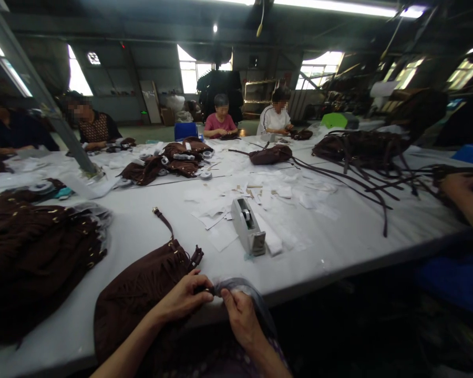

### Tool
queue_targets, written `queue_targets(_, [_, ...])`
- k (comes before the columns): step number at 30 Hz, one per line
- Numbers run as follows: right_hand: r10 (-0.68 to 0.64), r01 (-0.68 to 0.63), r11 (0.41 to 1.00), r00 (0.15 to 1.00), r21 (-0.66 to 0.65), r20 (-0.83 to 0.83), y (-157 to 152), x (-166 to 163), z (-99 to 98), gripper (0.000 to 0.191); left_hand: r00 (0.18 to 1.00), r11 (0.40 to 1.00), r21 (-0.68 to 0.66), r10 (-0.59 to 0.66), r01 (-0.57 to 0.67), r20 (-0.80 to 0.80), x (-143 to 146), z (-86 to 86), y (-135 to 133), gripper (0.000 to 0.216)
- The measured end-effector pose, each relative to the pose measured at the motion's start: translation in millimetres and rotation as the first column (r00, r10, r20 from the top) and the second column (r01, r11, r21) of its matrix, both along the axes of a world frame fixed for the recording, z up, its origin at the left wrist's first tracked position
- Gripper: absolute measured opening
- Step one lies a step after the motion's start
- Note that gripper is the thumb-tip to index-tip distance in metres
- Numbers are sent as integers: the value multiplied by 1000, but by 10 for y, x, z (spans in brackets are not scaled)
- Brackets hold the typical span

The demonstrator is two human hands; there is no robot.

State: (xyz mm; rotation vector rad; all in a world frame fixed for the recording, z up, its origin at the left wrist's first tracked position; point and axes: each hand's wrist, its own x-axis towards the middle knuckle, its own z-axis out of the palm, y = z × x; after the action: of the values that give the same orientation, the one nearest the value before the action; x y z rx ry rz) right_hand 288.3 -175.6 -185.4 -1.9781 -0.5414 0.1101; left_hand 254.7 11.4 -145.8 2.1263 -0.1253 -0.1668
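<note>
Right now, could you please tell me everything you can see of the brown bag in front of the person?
The brown bag looks like soft suede, dark brown, lying flat and slumped at the near edge of the white table. A strap with small gold-coloured studs and a buckle end runs up from its top. The left hand pinches its upper right corner, where the right hand holds clear plastic wrap against it.

Both bare forearms rise from the bottom edge and converge toward one shared grip. The left hand [183, 298] lies knuckles up, fingers curled forward, thumb and fingertips pinched closed at the grip's left side. The right hand [239, 316] meets it from the opposite side, thumb pressed toward the left fingertips, remaining fingers folded under, wrist bent slightly inward.
</note>
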Motion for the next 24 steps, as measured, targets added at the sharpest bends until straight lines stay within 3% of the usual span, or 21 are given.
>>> queue_targets(6, [47, -38, 997, 987, -63, 152, 29, -101, -108, 47, 999, 997, -65, 45, -44, 12, -28, -73, 9, 18])
queue_targets(10, [45, -35, 997, 984, -63, 174, 71, -102, -142, 50, 997, 995, -72, 77, -75, 28, -49, -115, 17, 18])
queue_targets(16, [24, -15, 998, 987, -54, 161, 79, -67, -99, 43, 978, 961, -195, 204, -195, 28, -47, -112, -8, 23])
queue_targets(19, [-5, 8, 999, 997, -41, 76, 86, -83, -41, 43, 971, 954, -194, 238, -230, 15, -50, -111, -21, 29])
queue_targets(24, [-79, 95, 994, 970, 59, -232, 86, -89, 74, 37, 975, 975, -124, 196, -183, 108, -156, -33, -5, 24])
